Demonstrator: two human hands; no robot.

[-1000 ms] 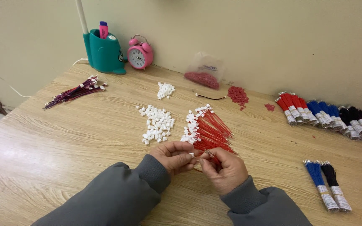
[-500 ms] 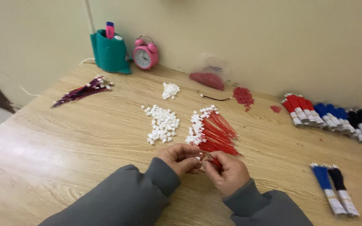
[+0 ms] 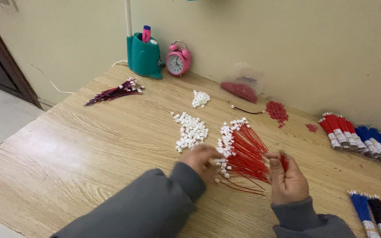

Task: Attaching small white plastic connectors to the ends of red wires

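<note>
Red wires (image 3: 248, 152) | hands parted | left (image 3: 203, 159) reaching, blurred | right (image 3: 287, 178) gripping wire

Single head view, angled down, table (image 3: 89, 145) close.

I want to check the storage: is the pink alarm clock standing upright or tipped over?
Upright. The pink alarm clock stands on its feet against the wall, face forward and handle on top, beside the teal holder.
</note>
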